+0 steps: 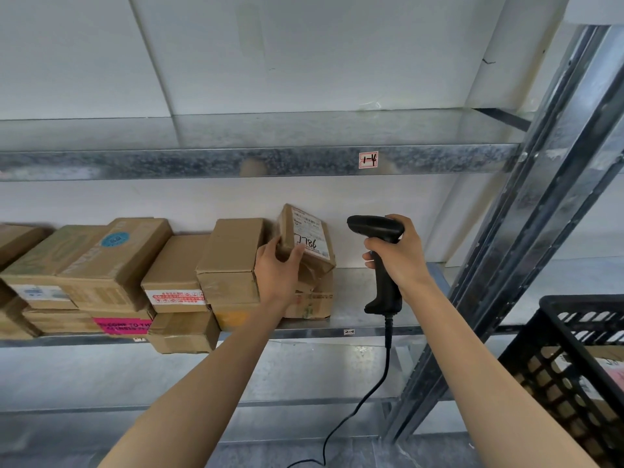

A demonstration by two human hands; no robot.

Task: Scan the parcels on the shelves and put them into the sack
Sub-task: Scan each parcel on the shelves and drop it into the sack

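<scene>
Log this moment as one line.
left hand holds tilted brown cardboard parcel | right hand grips black handheld scanner | sack unseen

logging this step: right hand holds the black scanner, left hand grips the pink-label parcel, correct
Wrong parcel. In the head view the left hand grips the tilted parcel marked 786; the pink-label parcel lies untouched further left. The right hand does hold the black scanner.

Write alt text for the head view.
The left hand grips a tilted, labelled parcel at a metal shelf while the right hand holds a corded scanner beside it. More cardboard boxes line the shelf leftward; a black crate sits lower right.
</scene>
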